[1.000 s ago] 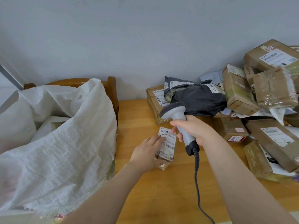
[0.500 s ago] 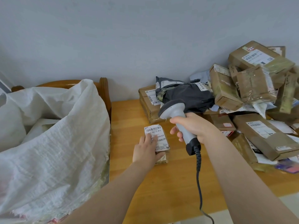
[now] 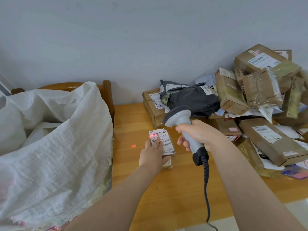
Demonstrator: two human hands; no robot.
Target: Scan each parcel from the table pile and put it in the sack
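Observation:
A small brown parcel (image 3: 165, 144) with a white barcode label lies on the wooden table (image 3: 175, 189). My left hand (image 3: 152, 155) holds it by its left side, fingers on the label and thumb under its near edge. A red scan line falls across the barcode, and a red dot shows on the table to the left. My right hand (image 3: 198, 135) grips the handle of a grey barcode scanner (image 3: 181, 120), whose head points down at the parcel. The white woven sack (image 3: 55, 147) stands open at the left. The parcel pile (image 3: 250, 104) fills the table's right and back.
The sack leans against a wooden chair (image 3: 106, 92) beside the table's left edge and holds white packages. The scanner's coiled cable (image 3: 206, 189) hangs over the table's front edge. A dark grey mailer bag (image 3: 191, 99) lies on boxes just behind the scanner. A plain wall stands behind.
My left hand laid the parcel flatter on the table, label up. The scanner head stayed over it and a red scan line now falls on the barcode.

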